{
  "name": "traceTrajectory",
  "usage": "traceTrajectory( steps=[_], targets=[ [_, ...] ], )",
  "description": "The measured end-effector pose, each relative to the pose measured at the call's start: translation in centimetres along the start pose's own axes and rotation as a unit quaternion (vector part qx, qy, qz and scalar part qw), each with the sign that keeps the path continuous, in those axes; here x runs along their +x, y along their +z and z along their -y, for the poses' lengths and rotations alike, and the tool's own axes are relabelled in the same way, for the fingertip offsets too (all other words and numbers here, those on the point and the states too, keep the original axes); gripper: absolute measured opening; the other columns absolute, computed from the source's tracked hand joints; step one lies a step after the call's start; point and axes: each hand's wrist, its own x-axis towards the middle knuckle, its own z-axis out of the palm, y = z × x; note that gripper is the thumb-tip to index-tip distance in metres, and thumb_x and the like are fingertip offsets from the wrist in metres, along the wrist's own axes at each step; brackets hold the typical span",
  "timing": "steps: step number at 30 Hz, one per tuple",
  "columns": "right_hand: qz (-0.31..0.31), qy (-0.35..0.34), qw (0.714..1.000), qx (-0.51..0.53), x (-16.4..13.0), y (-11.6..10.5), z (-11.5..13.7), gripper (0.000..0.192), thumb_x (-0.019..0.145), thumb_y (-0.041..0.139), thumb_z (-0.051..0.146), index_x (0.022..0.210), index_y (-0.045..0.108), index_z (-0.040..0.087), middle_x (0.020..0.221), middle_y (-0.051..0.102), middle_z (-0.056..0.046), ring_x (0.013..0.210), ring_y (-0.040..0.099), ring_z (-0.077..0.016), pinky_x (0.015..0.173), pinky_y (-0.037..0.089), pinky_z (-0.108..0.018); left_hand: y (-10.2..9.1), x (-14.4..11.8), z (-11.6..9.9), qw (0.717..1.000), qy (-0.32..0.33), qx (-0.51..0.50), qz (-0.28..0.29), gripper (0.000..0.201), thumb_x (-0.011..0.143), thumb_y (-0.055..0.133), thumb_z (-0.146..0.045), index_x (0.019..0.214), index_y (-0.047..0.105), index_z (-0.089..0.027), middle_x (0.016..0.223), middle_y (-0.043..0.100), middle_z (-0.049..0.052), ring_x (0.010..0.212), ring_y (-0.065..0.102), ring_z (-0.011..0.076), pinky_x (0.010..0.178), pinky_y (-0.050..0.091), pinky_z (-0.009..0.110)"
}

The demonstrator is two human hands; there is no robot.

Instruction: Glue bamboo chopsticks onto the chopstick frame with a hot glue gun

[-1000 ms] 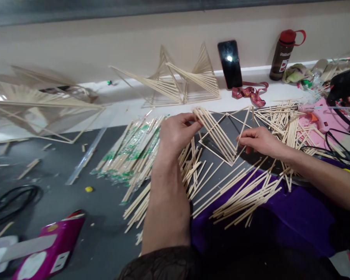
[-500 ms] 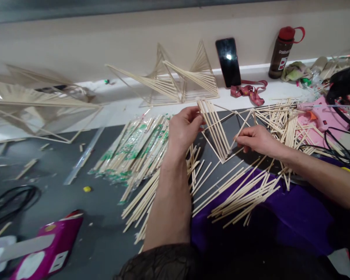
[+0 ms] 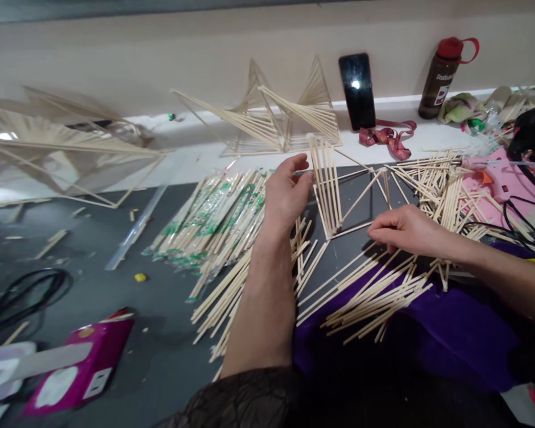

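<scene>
A small frame of wooden chopsticks (image 3: pixel 327 190) stands on the grey table, a fan of several sticks rising on its left side. My left hand (image 3: pixel 288 190) is beside that fan, thumb and forefinger apart, holding nothing. At the frame's near right corner, my right hand (image 3: pixel 395 229) has its fingertips pinched at the end of the bottom stick. Loose chopsticks (image 3: pixel 378 297) lie in front of my right hand, partly over purple material (image 3: pixel 455 321). Left of my left forearm are chopsticks in clear and green wrappers (image 3: pixel 223 208).
Finished-looking stick structures stand along the wall, a double one (image 3: pixel 276 125) and a larger one (image 3: pixel 71 154). A phone (image 3: pixel 357 89), a red strap (image 3: pixel 390 138) and a bottle (image 3: pixel 441 80) are behind. A pink glue gun (image 3: pixel 499 178) is at right, a magenta pack (image 3: pixel 84 362) at left.
My left hand has let go of the stick fan and its fingers have spread. The fan stands more upright. My right hand has moved slightly down to the frame's near corner.
</scene>
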Motion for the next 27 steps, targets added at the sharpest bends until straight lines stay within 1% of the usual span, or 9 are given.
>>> traceTrajectory(
  steps=[3,5,8,11,14,17,19,22,27],
  targets=[
    [-0.010,0.009,1.000,-0.011,-0.8,-0.9,-0.4,0.022,0.082,0.054,0.028,0.077,0.070,0.013,0.065,0.064,-0.002,0.054,0.061,-0.0102,0.053,0.043,-0.022,-1.4,-1.2,-1.5,0.993,-0.016,0.114,0.008,0.040,0.083,0.051,-0.025,0.119,0.063,-0.015,0.102,0.072,0.008,0.084,0.067,0.0199,0.078,0.055,0.035],
    [-0.007,0.004,1.000,-0.027,-1.1,-1.3,-0.7,0.022,0.082,0.055,0.028,0.078,0.070,0.013,0.064,0.064,-0.002,0.054,0.061,-0.0106,0.053,0.042,-0.022,-2.7,-2.6,-3.4,0.977,-0.011,0.209,0.046,0.033,0.083,0.052,-0.025,0.109,0.069,-0.016,0.095,0.073,0.006,0.086,0.067,0.0214,0.083,0.051,0.037],
    [0.012,-0.017,0.998,-0.056,-1.3,-1.5,-0.8,0.024,0.083,0.054,0.029,0.079,0.071,0.013,0.064,0.065,-0.002,0.056,0.060,-0.0106,0.054,0.041,-0.023,-4.2,-5.5,-6.1,0.934,-0.007,0.343,0.100,0.029,0.085,0.049,-0.027,0.100,0.073,-0.019,0.089,0.074,0.005,0.085,0.067,0.0231,0.084,0.048,0.038],
    [0.034,-0.030,0.996,-0.077,-1.5,-1.5,-0.9,0.024,0.084,0.053,0.029,0.079,0.071,0.014,0.065,0.066,-0.001,0.057,0.061,-0.0102,0.055,0.042,-0.023,-4.5,-8.4,-7.2,0.885,-0.028,0.430,0.174,0.031,0.088,0.047,-0.034,0.100,0.073,-0.023,0.091,0.075,0.006,0.088,0.068,0.0275,0.076,0.048,0.038],
    [0.034,-0.030,0.993,-0.106,-1.5,-1.6,-1.2,0.024,0.083,0.053,0.029,0.079,0.071,0.014,0.066,0.067,-0.002,0.056,0.061,-0.0103,0.055,0.042,-0.023,-4.1,-10.7,-6.5,0.844,-0.058,0.481,0.232,0.035,0.089,0.044,-0.038,0.101,0.072,-0.021,0.091,0.075,0.010,0.089,0.068,0.0313,0.070,0.048,0.038],
    [0.020,-0.025,0.990,-0.134,-1.4,-1.7,-1.7,0.023,0.083,0.054,0.029,0.079,0.072,0.015,0.067,0.068,-0.003,0.056,0.062,-0.0115,0.055,0.043,-0.024,-3.5,-12.2,-5.4,0.825,-0.068,0.491,0.270,0.035,0.089,0.044,-0.040,0.101,0.070,-0.020,0.094,0.074,0.011,0.092,0.068,0.0318,0.069,0.047,0.037],
    [0.011,-0.011,0.990,-0.141,-1.4,-1.9,-2.0,0.023,0.083,0.054,0.030,0.079,0.072,0.016,0.067,0.069,-0.003,0.056,0.063,-0.0122,0.055,0.044,-0.025,-3.2,-13.0,-4.8,0.826,-0.068,0.488,0.274,0.033,0.090,0.045,-0.038,0.103,0.068,-0.019,0.101,0.073,0.011,0.094,0.068,0.0309,0.069,0.047,0.036],
    [0.004,0.015,0.989,-0.147,-1.4,-2.2,-2.3,0.023,0.083,0.053,0.031,0.078,0.072,0.018,0.068,0.069,-0.003,0.056,0.064,-0.0128,0.056,0.045,-0.026,-3.1,-13.9,-3.9,0.834,-0.066,0.482,0.258,0.033,0.092,0.041,-0.034,0.109,0.065,-0.019,0.108,0.071,0.011,0.095,0.068,0.0291,0.068,0.047,0.035],
    [-0.008,0.028,0.989,-0.145,-1.4,-2.7,-3.1,0.026,0.084,0.052,0.036,0.077,0.072,0.020,0.072,0.069,-0.003,0.057,0.065,-0.0138,0.056,0.046,-0.027,-3.9,-14.5,-2.4,0.845,-0.052,0.470,0.249,0.032,0.092,0.041,-0.033,0.107,0.066,-0.021,0.106,0.072,0.009,0.092,0.068,0.0283,0.065,0.044,0.034]
  ],
)
